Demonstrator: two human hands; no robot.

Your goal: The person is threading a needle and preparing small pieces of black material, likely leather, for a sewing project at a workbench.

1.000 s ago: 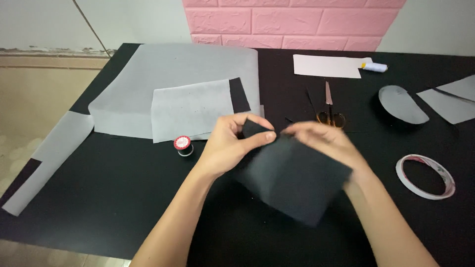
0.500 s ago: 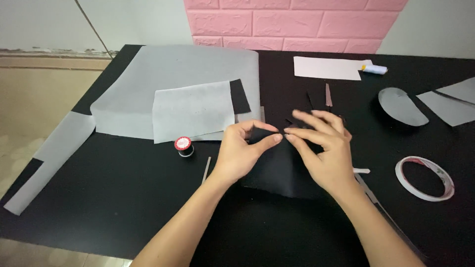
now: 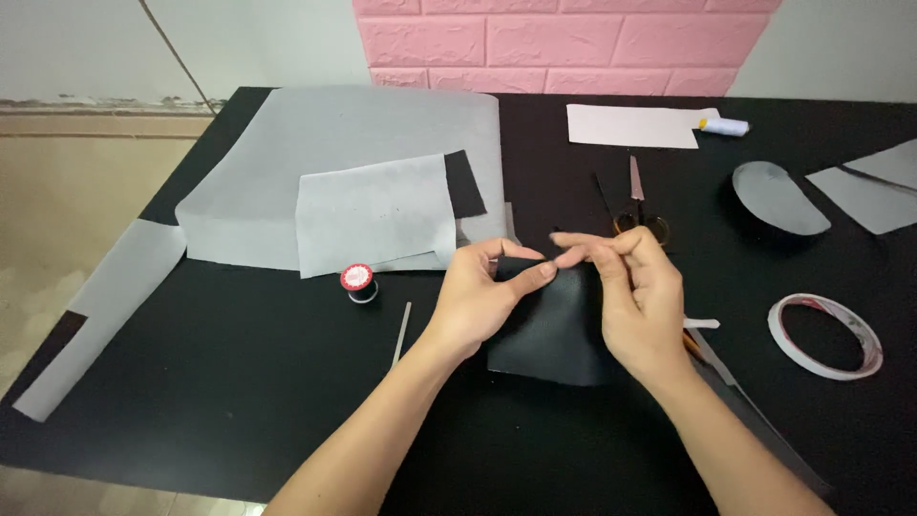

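Far left, a long grey strip [image 3: 100, 315] lies slanted over the edge of the black surface [image 3: 239, 401]. Next to it a large grey sheet [image 3: 353, 143] is spread flat, with a smaller grey sheet [image 3: 377, 225] on top and a black scrap [image 3: 465, 183] poking out at its right edge. Just below sits a small spool with a red cap [image 3: 356, 279], and a thin pale stick [image 3: 401, 334] lies near the left wrist.

Centre: the black piece [image 3: 554, 334] rests on the surface between both hands. Left hand [image 3: 478, 301] pinches its upper edge, thumb and forefinger closed on the material. Right hand [image 3: 635, 296] has its fingertips closed together on the same upper edge, touching the left fingertips.

Behind the right hand, scissors [image 3: 638, 210] lie on the surface. Further back, a pale pink sheet [image 3: 630, 126] and a small white tube with a yellow cap [image 3: 723, 125]. Right of that, a grey half-oval cutout [image 3: 778, 199], grey offcuts [image 3: 874, 191], and a roll of tape [image 3: 826, 334] lying flat.
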